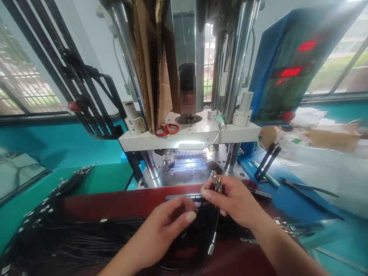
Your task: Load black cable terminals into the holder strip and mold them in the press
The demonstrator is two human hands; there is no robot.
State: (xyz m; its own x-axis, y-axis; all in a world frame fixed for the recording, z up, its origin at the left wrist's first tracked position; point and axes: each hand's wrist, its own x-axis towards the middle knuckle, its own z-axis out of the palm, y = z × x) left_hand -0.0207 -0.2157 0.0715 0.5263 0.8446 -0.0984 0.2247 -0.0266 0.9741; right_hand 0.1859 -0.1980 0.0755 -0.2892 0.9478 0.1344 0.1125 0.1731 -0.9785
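Observation:
My right hand is closed on black cables, pinching them near their metal connector ends, where small coloured wires show. From under it a black cable hangs down, with a silver metal connector on it. My left hand is just to the left, thumb and fingers curved with a gap between them and nothing visible inside. Many black cables lie below and left of my left hand, some fitted with silver connectors. Behind both hands stands a press with a lit metal die.
Red-handled scissors and cardboard rest on the press's white plate. A blue control box with red digits stands at right. Pliers lie on a blue surface. More connectors sit beside my right forearm.

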